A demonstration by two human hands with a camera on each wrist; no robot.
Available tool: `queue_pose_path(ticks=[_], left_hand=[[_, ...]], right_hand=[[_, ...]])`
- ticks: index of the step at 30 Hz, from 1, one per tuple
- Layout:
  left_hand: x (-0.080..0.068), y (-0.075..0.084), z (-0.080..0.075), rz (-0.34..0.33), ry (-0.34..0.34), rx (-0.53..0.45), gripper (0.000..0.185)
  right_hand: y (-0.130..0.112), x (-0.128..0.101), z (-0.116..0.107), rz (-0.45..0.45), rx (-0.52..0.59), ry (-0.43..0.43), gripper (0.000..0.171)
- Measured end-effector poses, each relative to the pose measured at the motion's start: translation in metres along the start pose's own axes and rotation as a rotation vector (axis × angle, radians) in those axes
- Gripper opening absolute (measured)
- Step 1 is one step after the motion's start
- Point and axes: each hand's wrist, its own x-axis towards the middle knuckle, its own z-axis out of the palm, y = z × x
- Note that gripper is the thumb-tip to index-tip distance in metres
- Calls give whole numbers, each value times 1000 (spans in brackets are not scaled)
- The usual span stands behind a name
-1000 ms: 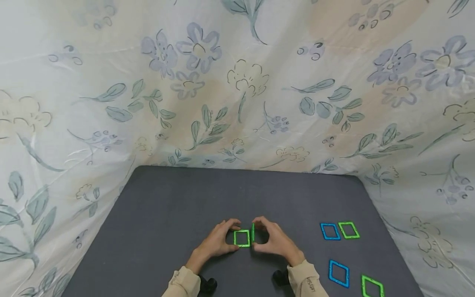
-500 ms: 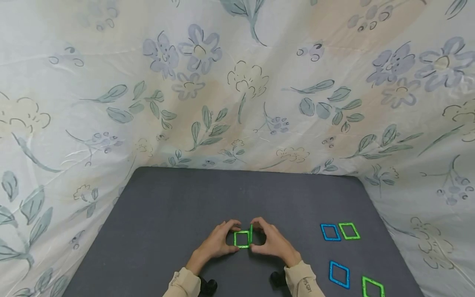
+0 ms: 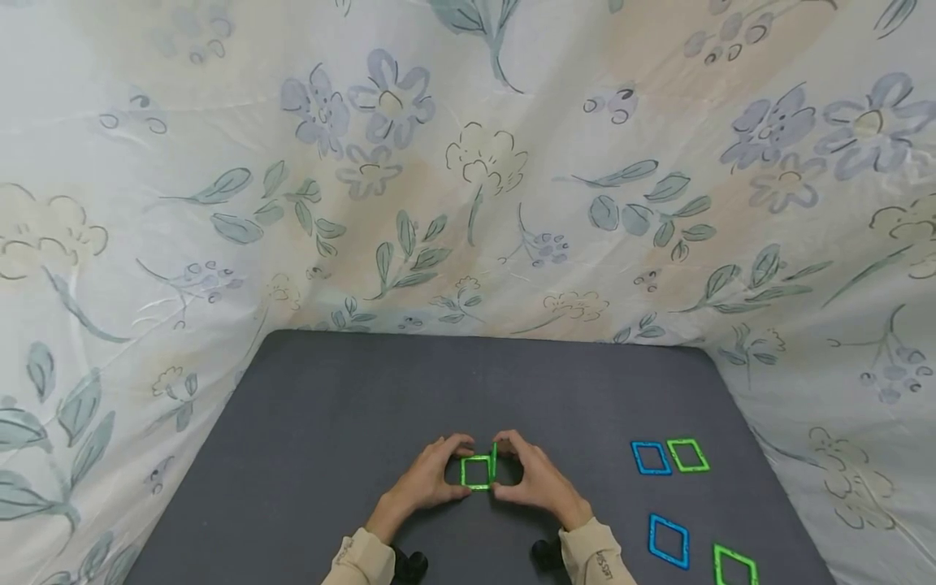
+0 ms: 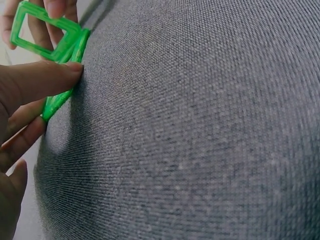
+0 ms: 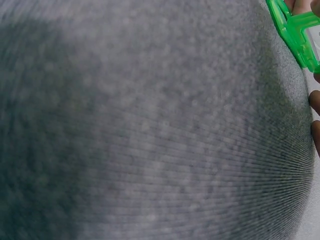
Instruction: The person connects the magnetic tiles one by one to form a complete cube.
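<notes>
On the dark grey mat, a green square frame lies flat between my two hands. My left hand pinches it, index finger on the far edge and thumb on the near edge. A second green frame stands upright on edge against the flat frame's right side, and my right hand pinches it between index finger and thumb. The left wrist view shows the flat frame's edge and the upright frame close up. A corner of green frame shows in the right wrist view.
To the right on the mat lie a blue square frame beside a green one, and nearer me a blue frame and a green frame. Floral cloth rises behind and around the mat.
My right hand has brought the upright green frame a little to the left, up against the flat frame's right edge. My left hand has kept its hold.
</notes>
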Motion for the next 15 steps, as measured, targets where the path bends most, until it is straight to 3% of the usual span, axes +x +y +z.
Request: queue_pose_path(ticks=[9,15], left_hand=[[5,5,-9,13,-51,96,75],[26,7,-21,92,-80,152,48]], right_hand=[[1,-2,0,-57,-8,42,62],[3,-4,2,-84,-12,92,62]])
